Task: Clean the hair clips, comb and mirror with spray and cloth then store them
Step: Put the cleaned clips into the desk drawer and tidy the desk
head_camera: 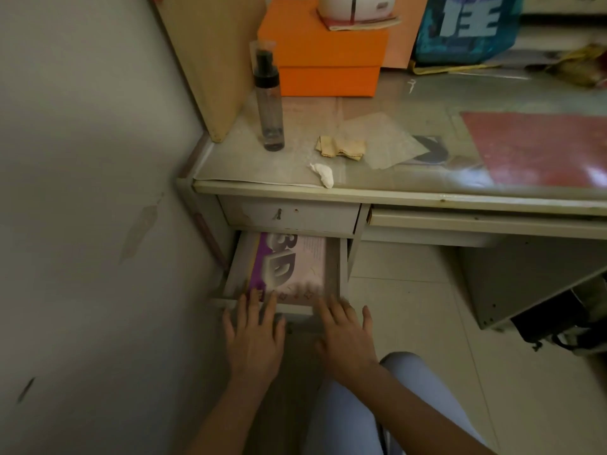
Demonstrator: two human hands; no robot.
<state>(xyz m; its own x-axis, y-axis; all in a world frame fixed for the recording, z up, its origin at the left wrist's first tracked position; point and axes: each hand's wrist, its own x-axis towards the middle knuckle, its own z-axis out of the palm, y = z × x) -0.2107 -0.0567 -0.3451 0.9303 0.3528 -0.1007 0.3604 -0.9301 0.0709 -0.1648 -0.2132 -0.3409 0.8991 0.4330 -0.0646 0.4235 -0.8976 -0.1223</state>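
While left hand (pixel 254 339) and right hand (pixel 345 338) press flat, fingers straight, on the blurred open grey drawer (pixel 333 270) front at lower centre, clips, comb and mirror stay unseen; clear spray bottle (pixel 269 100) and crumpled tan cloth (pixel 341 146) sit on the desktop above.

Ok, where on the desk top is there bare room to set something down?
Bare patch: between the orange box and the translucent sheet, running right toward the blue bag. Another strip lies along the front edge, right of the white wad. Crowded: the left corner, with spray bottle, crumpled cloth and wad close together.
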